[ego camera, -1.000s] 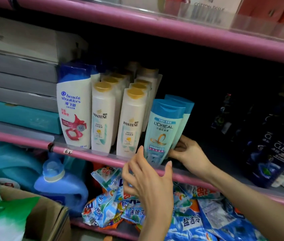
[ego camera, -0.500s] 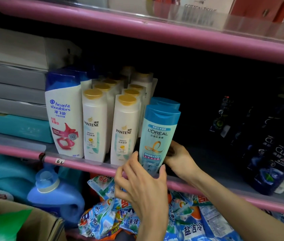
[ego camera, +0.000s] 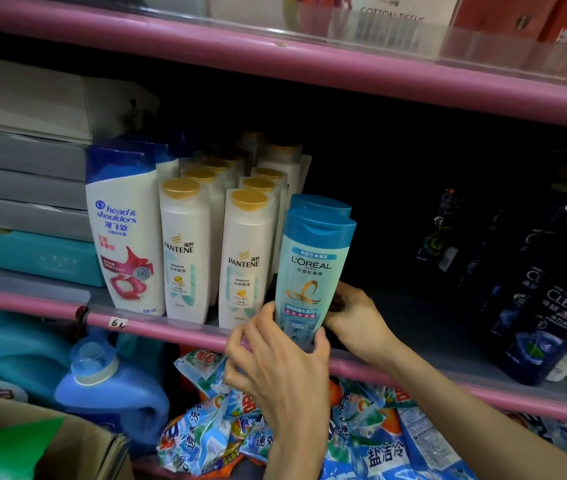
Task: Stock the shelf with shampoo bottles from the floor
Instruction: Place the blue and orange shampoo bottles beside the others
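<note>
Both hands steady a L'Oréal bottle (ego camera: 310, 275) at the near edge of the pink shelf (ego camera: 171, 329).

Head view: the light-blue bottle stands upright at the shelf's front lip, just right of two rows of white Pantene bottles (ego camera: 244, 254) and touching a second blue-capped bottle (ego camera: 322, 204) right behind it. The left hand (ego camera: 275, 368) grasps its base from the near side, with fingers curled on the left and the thumb on the right. The right hand (ego camera: 355, 320) curls round the lower right side and reaches behind it. A Head & Shoulders bottle (ego camera: 124, 230) stands further left, and dark Clear bottles (ego camera: 552, 306) stand well apart on the right. Detergent bags (ego camera: 212, 434) and a blue jug (ego camera: 112, 393) lie on the level below.
</note>
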{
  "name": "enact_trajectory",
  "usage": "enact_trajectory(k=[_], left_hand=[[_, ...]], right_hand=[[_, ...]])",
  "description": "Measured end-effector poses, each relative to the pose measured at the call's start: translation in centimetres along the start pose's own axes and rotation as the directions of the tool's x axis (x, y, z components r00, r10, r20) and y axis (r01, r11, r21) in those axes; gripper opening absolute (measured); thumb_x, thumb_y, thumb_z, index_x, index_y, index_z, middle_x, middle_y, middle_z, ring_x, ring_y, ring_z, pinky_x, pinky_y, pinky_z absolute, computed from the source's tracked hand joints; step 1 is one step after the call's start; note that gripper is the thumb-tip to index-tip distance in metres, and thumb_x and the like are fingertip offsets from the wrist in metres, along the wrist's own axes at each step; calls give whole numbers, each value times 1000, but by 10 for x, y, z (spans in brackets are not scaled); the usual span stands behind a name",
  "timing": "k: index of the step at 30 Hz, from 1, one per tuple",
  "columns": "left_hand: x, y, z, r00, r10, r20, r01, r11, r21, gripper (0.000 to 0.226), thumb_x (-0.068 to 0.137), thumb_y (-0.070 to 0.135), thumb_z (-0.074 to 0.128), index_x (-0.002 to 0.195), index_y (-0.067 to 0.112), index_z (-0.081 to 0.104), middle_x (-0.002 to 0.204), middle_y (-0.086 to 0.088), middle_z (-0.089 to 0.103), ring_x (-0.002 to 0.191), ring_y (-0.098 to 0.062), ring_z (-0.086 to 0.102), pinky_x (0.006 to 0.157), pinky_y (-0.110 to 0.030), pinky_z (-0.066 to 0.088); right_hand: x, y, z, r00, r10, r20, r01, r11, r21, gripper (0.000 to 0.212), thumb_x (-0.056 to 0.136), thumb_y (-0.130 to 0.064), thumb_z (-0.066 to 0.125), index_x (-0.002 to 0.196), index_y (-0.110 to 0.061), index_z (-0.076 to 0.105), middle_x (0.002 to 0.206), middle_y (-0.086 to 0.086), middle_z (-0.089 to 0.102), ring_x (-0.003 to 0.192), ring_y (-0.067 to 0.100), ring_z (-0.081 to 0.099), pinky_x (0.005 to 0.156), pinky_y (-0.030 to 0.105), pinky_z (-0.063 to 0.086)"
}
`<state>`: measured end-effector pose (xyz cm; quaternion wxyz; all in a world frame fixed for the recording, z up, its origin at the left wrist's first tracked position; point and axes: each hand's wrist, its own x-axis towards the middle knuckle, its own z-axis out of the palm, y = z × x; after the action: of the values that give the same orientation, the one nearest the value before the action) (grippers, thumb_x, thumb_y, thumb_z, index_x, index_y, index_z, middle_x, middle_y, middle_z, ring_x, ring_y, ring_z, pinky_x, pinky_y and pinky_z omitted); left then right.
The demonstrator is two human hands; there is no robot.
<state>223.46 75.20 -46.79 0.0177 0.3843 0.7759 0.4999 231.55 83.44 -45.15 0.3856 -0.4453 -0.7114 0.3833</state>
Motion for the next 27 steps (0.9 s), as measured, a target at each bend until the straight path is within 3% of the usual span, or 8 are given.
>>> enact_trajectory(k=[10,17,27], left_hand=[[3,-4,-4,999,37,22,-38,999,38,70,57,44,83,116,14,60,110,-4,65,112,-27,41,88,-48,29],[3,-4,-7,1000,19,23,-19,1000,19,68,59,45,83,115,16,59,111,-3,63,112,-28,41,88,-49,29],[2,-5,-8,998,38,41,-39,999,26,68,65,47,78,122,17,57,115,-2,63,115,-26,39,90,-44,24]], right_hand=[[1,1,0,1000,-5,22,5,1000,31,31,82,-10,72,105,-29,67,102,-15,73,97,-2,67,79,11,52],[1,0,0,1000,4,25,-5,999,34,32,83,-10,71,114,-18,67,107,-8,73,101,3,67,90,25,54],[1,-1,0,999,30,36,-31,999,35,34,83,-13,72,115,-19,66,108,-9,72,103,3,66,93,29,54]])
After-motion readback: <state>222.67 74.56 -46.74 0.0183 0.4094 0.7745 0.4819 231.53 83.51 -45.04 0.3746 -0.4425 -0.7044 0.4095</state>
